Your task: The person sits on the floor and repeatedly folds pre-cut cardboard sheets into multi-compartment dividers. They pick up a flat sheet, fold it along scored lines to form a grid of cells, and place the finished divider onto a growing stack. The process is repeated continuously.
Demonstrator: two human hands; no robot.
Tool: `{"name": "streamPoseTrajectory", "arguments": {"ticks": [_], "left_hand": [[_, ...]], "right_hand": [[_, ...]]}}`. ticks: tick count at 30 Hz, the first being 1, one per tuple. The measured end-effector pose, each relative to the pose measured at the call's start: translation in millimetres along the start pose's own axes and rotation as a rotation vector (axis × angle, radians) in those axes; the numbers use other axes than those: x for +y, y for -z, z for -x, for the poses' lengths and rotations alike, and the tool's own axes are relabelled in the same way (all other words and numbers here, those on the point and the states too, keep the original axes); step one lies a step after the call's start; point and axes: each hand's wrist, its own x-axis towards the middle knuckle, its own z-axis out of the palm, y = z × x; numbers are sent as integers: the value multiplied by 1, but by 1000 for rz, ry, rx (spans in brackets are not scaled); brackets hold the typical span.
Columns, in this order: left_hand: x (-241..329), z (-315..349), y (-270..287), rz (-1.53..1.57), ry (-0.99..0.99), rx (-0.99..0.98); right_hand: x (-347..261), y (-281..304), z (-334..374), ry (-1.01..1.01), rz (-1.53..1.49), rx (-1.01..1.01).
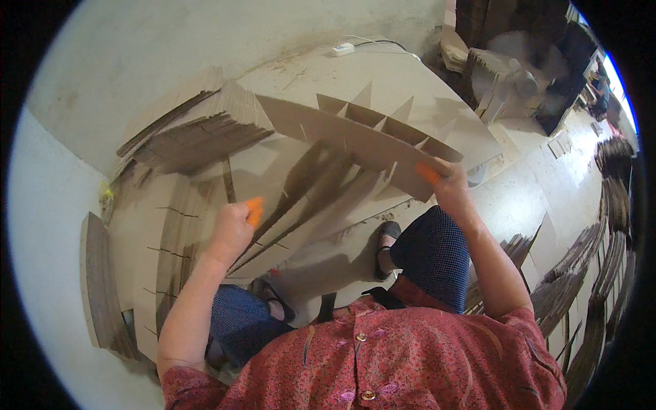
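A brown cardboard divider grid, made of slotted strips crossing one another, stands tilted above the work surface in front of me. My right hand, with orange covers on its fingertips, grips the grid's near right end. My left hand is closed beside the stacked strips, its orange-tipped fingers pressed together; what they hold, if anything, is hidden. Between my hands, long cardboard strips fan out on edge, partly blurred. Left of my left hand lies a stack of notched cardboard strips.
More cardboard strips are piled at the far left, with another stack along the wall. A white power strip with a cable lies at the back. A fan stands at the far right. Cardboard bundles cover the floor at right.
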Motion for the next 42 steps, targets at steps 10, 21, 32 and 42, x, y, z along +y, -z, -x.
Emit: {"name": "streamPoseTrajectory", "arguments": {"ticks": [10, 21, 32, 42], "left_hand": [[17, -10, 1, -86, -189, 282], [105, -59, -38, -36, -333, 133], [124, -60, -72, 121, -289, -121], [81, -88, -62, -199, -105, -94]], "right_hand": [[24, -19, 17, 17, -20, 37], [41, -29, 17, 56, -86, 98], [73, -37, 19, 179, -44, 67], [17, -8, 19, 398, 400, -184]]}}
